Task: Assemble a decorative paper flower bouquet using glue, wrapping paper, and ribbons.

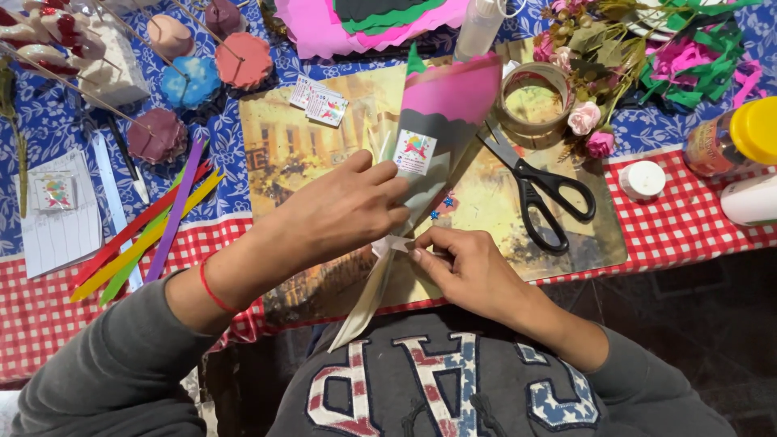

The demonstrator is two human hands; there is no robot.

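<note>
My left hand is wrapped around the narrow part of a paper cone made of pink, grey and pale layers with a small sticker on it. The cone's wide end points away from me and its thin tail runs down toward my chest. My right hand pinches a small white ribbon piece at the cone's narrow part, just under my left fingers. A red string circles my left wrist.
Black-handled scissors lie right of the cone beside a tape roll. Coloured paper strips lie at the left. Foam shapes on skewers, artificial flowers, paper scraps, bottles and a white lid crowd the far side.
</note>
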